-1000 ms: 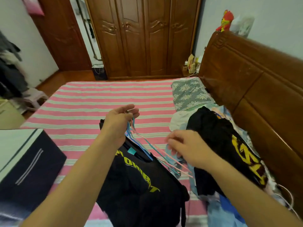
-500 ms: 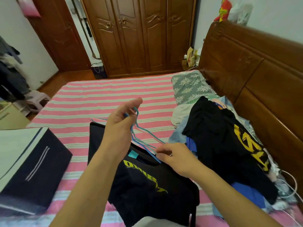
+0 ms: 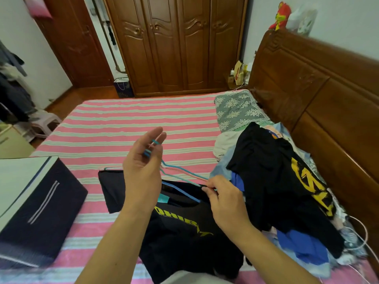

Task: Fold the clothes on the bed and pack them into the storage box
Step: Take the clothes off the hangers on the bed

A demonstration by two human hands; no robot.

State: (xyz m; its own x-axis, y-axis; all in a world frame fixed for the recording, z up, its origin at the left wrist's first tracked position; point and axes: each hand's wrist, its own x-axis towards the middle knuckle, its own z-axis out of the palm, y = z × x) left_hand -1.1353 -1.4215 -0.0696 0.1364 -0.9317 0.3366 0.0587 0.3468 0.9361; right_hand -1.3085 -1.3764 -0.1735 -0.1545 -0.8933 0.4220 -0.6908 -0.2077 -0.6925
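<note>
The black T-shirt (image 3: pixel 184 228) with yellow letters lies on the striped bed (image 3: pixel 123 124), near the dark storage box (image 3: pixel 41 203) at the left. The left hand (image 3: pixel 141 177) is raised and its curled fingers (image 3: pixel 158 140) hold the hooks of thin wire hangers (image 3: pixel 182 175). The right hand (image 3: pixel 225 203) pinches the collar edge beside the hangers. More clothes (image 3: pixel 276 181) are piled at the right, near the wooden headboard (image 3: pixel 328 103).

a home bedroom: striped bed (image 3: pixel 127 128), carved wooden headboard (image 3: pixel 320 95), big wardrobe (image 3: pixel 176 44).
</note>
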